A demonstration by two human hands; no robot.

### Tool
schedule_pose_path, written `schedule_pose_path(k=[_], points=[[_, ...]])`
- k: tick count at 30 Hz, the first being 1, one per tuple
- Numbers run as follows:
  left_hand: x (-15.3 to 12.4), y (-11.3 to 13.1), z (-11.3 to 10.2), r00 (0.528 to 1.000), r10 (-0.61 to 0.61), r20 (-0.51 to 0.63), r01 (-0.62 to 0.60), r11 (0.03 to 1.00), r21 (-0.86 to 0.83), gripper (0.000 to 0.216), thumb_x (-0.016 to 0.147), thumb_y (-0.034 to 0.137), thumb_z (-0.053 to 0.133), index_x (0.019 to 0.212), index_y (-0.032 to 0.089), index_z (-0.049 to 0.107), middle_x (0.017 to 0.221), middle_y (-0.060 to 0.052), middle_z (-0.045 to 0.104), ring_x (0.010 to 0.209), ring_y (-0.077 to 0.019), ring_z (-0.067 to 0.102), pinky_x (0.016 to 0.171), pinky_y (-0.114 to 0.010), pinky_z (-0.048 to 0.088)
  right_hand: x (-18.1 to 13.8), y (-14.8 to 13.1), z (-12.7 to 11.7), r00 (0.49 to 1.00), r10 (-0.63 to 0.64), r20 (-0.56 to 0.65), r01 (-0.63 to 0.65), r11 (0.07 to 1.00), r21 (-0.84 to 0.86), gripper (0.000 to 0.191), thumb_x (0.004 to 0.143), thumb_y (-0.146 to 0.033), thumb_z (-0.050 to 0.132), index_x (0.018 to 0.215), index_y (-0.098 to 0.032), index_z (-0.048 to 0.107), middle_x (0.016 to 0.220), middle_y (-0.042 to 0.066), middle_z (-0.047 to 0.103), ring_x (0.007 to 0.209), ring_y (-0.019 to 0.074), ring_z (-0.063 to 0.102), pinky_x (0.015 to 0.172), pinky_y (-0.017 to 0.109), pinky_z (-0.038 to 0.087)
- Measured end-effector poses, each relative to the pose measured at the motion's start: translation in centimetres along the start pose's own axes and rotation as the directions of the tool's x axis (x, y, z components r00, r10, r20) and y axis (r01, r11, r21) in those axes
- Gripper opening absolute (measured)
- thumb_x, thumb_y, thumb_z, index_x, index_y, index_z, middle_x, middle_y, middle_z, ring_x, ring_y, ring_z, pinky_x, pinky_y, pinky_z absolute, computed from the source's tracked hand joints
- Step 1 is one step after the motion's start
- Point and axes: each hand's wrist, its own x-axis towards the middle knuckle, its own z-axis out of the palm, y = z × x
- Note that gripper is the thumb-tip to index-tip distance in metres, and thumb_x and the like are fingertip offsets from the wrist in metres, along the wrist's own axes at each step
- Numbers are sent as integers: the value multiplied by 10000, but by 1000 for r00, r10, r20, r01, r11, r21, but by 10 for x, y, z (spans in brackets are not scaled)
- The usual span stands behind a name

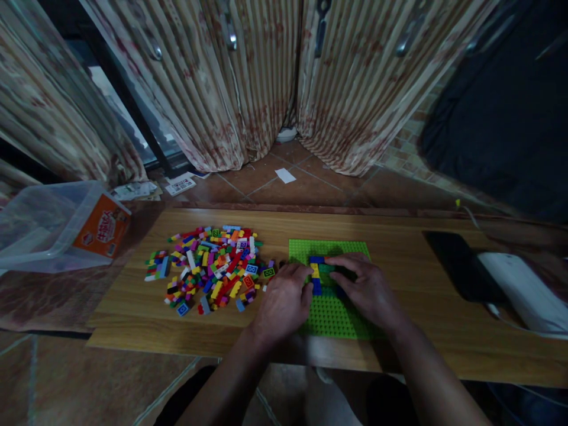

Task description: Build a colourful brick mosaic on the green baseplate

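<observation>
Two hands (284,299) (366,290); one baseplate (337,319); one table (417,290); one bin (66,222); loose bricks (217,290) beyond counting.

On my feed I see striped, red-patterned curtains (261,83) beside a dark-framed window (128,106), brown floor tiles (239,184) and a wooden desk (408,260), dimly lit.

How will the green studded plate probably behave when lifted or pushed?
The green plate lies flat and looks thin, so it is probably light and may flex slightly. Its broad, flat shape should make it slide, not roll. Its studs likely feel grippy.
</observation>
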Motion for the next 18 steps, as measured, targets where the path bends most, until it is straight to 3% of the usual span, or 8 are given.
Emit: schedule_pose_path(k=[18], points=[[-2, 2, 4, 999, 20, 29, -21, 999, 27, 207, 891, 164, 489, 1066, 186, 598, 1048, -71, 660, 1011, -232, 598, 902, -390, 498, 0, 7, 0, 991, -136, -4, 135, 986, -96, 163, 865, -318, 590, 941, -275, 728, 972, 35, 726, 957, 237, 638, 875, 449, 515]])
